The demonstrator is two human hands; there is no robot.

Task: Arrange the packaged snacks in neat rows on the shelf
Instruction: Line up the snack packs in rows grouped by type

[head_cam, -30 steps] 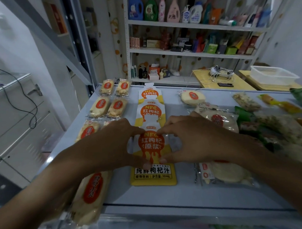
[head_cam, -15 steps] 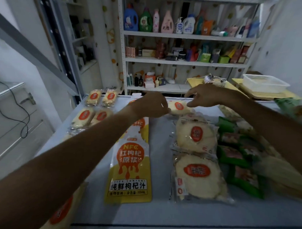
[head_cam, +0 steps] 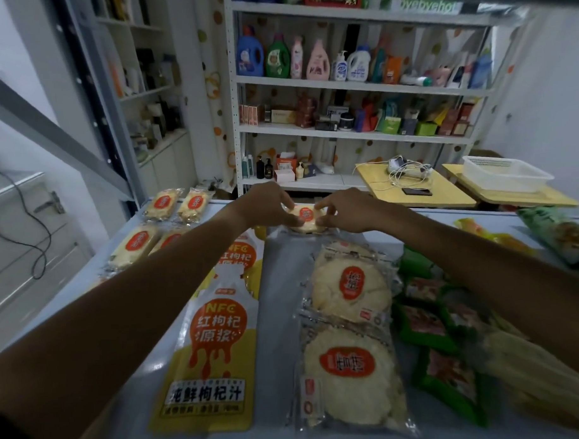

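At the far end of the pale blue shelf top [head_cam: 277, 285] lies a small round rice-cake packet [head_cam: 305, 216] with a red label. My left hand [head_cam: 268, 205] pinches its left edge and my right hand [head_cam: 347, 210] pinches its right edge. Two larger round rice-cake packets [head_cam: 351, 283] [head_cam: 349, 375] lie in a column nearer to me. To their left, yellow goji juice pouches [head_cam: 210, 350] run in a line. Oblong cake packets [head_cam: 164, 204] sit in pairs at the far left.
Green snack packets [head_cam: 430, 329] and a long pale bundle [head_cam: 522, 359] crowd the right side of the surface. Behind stand a white rack of detergent bottles [head_cam: 308, 57], yellow tables [head_cam: 411, 185] and a white basket [head_cam: 506, 175].
Both hands left the front juice pouch, reached to the far end of the surface and closed on the small round packet. The camera view rose and moved forward.
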